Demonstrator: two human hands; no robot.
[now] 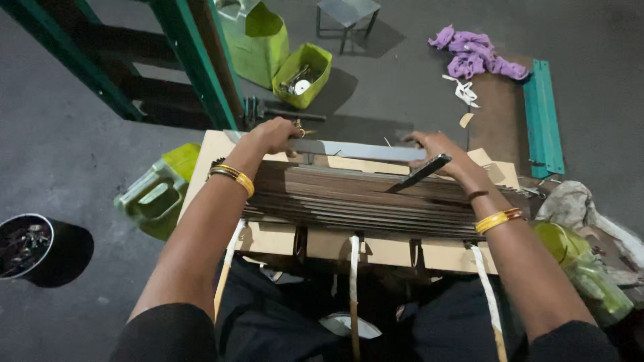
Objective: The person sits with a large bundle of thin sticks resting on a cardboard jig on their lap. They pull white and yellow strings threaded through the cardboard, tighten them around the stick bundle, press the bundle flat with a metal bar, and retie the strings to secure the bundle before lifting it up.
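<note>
Dark grey concrete floor (402, 87), workshop setting; a light wooden board (268, 238) serves as the surface across the person's lap. On it lies a stack of thin dark strips (362, 198), laid lengthwise side to side, edges fairly even. Three white cords (354, 268) hang from under the stack toward the person, loose, not tied. A long flat grey metal bar (362, 150) sits along the far edge of the stack. Left hand (272, 136) presses down on the bar's left end, grip closed over it. Right hand (439, 149) rests at the bar's right end; a dark narrow blade-like piece (419, 173) angles out beneath it, can't tell if it's held or just lying there. Judgement: stack looks gathered and squared, bundling not done. Around: green cut jerrycan tubs (302, 74), purple cloth (476, 55), a round pot of dark bits (25, 245), a green metal frame (194, 67).
</note>
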